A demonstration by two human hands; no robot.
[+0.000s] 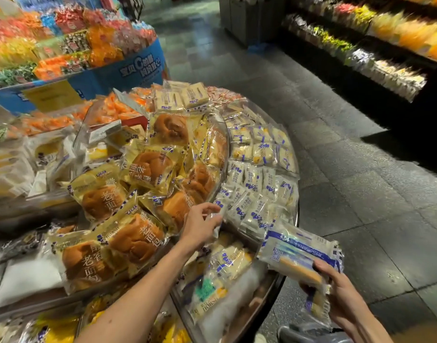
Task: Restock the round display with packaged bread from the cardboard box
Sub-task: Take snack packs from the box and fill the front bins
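both busy, left hand (200,225) pinches blurry pkt (214,218), right hand (336,293) grips bread pkts (299,251), labels unreadable

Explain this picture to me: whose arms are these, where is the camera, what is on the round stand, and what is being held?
No machine here: one camera worn on a person's head looks down at their two bare arms. The left hand pinches a clear packet at the edge of the round display. The right hand grips a few blue-and-white bread packets beside the display. On the display, brown bun packs fill the middle and small white packets line the outer ring. The cardboard box is not in view.
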